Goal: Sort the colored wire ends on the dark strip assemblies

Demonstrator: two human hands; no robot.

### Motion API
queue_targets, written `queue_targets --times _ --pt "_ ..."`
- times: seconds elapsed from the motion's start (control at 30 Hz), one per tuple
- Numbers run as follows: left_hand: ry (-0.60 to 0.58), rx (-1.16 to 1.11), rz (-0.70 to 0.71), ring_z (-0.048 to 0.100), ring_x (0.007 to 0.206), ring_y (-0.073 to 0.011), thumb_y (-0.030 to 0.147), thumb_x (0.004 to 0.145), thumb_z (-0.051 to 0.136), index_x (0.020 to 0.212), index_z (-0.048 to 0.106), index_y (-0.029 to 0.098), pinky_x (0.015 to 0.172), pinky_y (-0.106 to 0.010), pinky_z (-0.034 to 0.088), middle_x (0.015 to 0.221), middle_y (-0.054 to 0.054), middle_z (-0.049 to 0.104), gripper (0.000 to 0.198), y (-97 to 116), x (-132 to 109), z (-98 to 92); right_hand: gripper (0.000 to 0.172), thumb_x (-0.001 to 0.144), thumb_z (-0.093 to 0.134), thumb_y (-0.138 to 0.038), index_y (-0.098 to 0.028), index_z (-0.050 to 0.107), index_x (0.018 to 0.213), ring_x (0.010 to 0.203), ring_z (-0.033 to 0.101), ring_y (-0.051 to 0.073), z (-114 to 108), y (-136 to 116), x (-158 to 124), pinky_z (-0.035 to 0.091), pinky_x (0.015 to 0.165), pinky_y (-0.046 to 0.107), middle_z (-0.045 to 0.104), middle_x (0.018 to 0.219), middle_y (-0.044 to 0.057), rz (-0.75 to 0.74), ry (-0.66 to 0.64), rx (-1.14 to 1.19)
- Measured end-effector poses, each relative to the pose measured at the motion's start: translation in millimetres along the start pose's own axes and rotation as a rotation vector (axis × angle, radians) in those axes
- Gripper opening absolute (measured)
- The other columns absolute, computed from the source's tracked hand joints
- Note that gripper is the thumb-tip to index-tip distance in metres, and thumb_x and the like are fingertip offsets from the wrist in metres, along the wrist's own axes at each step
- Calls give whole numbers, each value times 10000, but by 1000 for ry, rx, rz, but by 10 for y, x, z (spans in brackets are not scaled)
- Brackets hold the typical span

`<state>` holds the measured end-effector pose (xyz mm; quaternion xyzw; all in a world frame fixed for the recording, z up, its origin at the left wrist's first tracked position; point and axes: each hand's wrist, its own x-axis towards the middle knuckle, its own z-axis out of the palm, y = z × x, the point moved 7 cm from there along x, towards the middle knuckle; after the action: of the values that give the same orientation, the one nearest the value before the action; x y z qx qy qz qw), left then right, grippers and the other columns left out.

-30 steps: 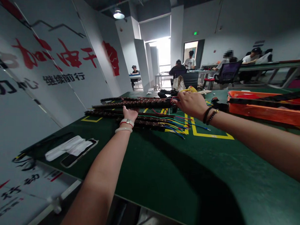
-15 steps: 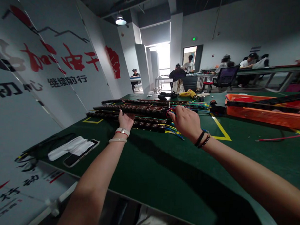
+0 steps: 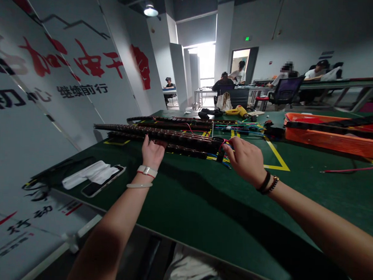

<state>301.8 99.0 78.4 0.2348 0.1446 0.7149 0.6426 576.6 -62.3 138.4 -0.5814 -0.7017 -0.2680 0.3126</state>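
Note:
A long, dark strip with copper-coloured lines [image 3: 174, 135] lies tilted across both hands, its left end reaching out past the other strips. My left hand [image 3: 154, 153] is palm up under its middle and bears it, with the fingertips hidden beneath it. At the strip's right end, my right hand [image 3: 246, 157] is closed in a pinch on the red and blue wires coming out there. A similar dark strip [image 3: 189, 151] with yellow and blue wire ends lies below on the green table. Further strips [image 3: 187, 121] with loose coloured wires lie behind.
An orange basket [image 3: 327, 141] holding dark strips stands at the right, near a red wire [image 3: 350, 169]. A phone [image 3: 101, 186] and white cloth [image 3: 87, 173] lie at the left edge. A yellow heat gun [image 3: 238, 112] rests at the back. Several people sit beyond.
The held strip has come away from the others, toward me and to the left at its far end. My right hand has moved right and slightly down, still at its wires.

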Motion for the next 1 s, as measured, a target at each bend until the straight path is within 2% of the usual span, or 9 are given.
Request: queue_targets --times 0.1,0.23,0.5,0.63,0.7,0.77,0.87,0.93,1.0 --pt "4 -20 -23 616 947 -174 332 886 445 852 580 177 899 -344 465 846 -52 670 209 -72 -165 -54 412 949 249 -464 -179 539 880 697 555 200 33 83 -115 311 604 282 623 764 73 4 -22 35" --pt "93 -2 -85 612 967 -188 318 873 463 901 562 191 888 -377 472 903 -55 662 163 -213 -315 -217 390 944 272 -463 -183 538 888 735 560 214 100 115 -290 335 642 298 623 781 78 -12 -63 67" --pt "130 61 -143 586 1029 -211 414 872 425 926 567 208 908 -437 449 1035 -78 639 256 -375 -402 -392 358 933 326 -474 -180 531 916 760 559 219 190 108 -485 359 679 311 627 840 91 -15 -138 95" --pt "279 251 -256 510 1151 -254 495 831 441 901 579 192 1010 -464 364 1080 -128 599 340 -420 -556 -562 340 934 342 -459 -176 531 923 776 569 225 290 205 -549 365 680 315 636 851 95 -4 -211 108" --pt "390 359 -293 433 1234 -265 461 796 508 907 578 197 1044 -447 330 1121 -139 565 294 -399 -721 -640 338 930 359 -461 -171 531 916 780 576 224 377 254 -610 374 682 313 638 844 93 -7 -286 117" --pt "418 413 -275 378 1280 -258 372 766 572 930 579 227 1054 -438 318 1175 -113 537 220 -365 -905 -615 323 926 380 -452 -166 531 916 780 584 219 468 295 -690 387 687 309 638 841 91 -4 -356 135" --pt "278 495 -214 424 1242 -213 200 778 567 929 618 263 1018 -373 360 1168 -78 558 172 -374 -1152 -387 278 904 451 -426 -164 544 920 785 592 208 589 317 -818 407 694 301 639 859 85 3 -437 194" --pt "63 622 -180 504 1137 -205 99 749 575 866 652 256 945 -329 406 1072 -77 611 210 -452 -1279 -130 258 879 505 -414 -166 560 924 795 594 200 652 317 -896 417 691 293 640 878 80 19 -483 255" --pt "-225 853 -221 575 944 -221 109 703 636 790 677 257 810 -318 454 934 -79 645 177 -650 -1413 131 263 856 544 -412 -168 576 949 800 597 189 700 328 -961 426 676 281 644 902 78 54 -531 338"
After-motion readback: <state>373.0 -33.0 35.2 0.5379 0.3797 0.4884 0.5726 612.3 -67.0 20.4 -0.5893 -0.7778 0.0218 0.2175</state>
